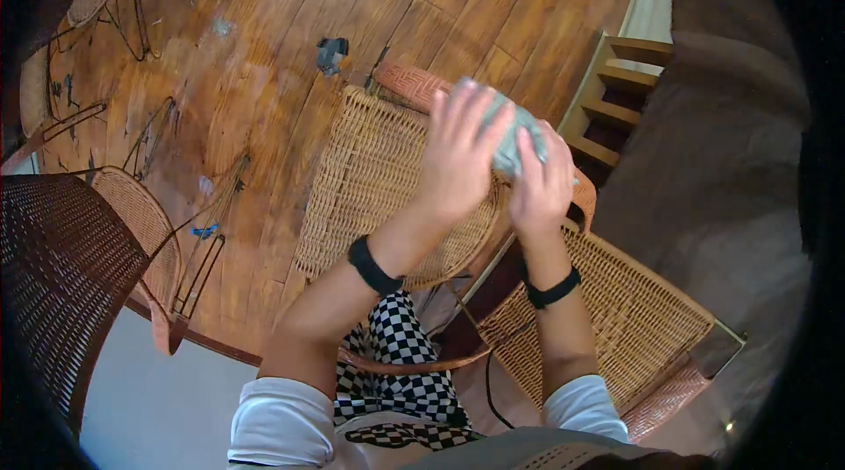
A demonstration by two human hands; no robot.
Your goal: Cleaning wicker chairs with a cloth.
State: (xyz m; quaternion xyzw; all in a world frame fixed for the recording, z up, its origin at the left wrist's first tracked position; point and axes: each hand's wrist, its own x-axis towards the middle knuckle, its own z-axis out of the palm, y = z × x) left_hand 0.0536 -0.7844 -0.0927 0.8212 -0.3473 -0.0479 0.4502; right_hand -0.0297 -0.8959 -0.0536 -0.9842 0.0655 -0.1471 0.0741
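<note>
Both my hands are raised over a woven wicker chair, gripping a crumpled grey-green cloth. My left hand [462, 146] presses on the cloth's left side, its fingers blurred. On the right side of the cloth [518, 133], my right hand [544, 173] has its fingers curled over the edge. Beneath my hands lies the tan wicker surface [376, 166] of the chair, with an orange-brown woven armrest [412, 85] along its far side. Each wrist wears a black band.
A second wicker chair [614, 298] is at the right, near a wooden slatted frame [610, 107]. At the left are a dark woven chair [59, 259] and thin metal legs. A dark grey scrap [331, 55] and a blue item [204, 231] lie on the wood floor [277, 74].
</note>
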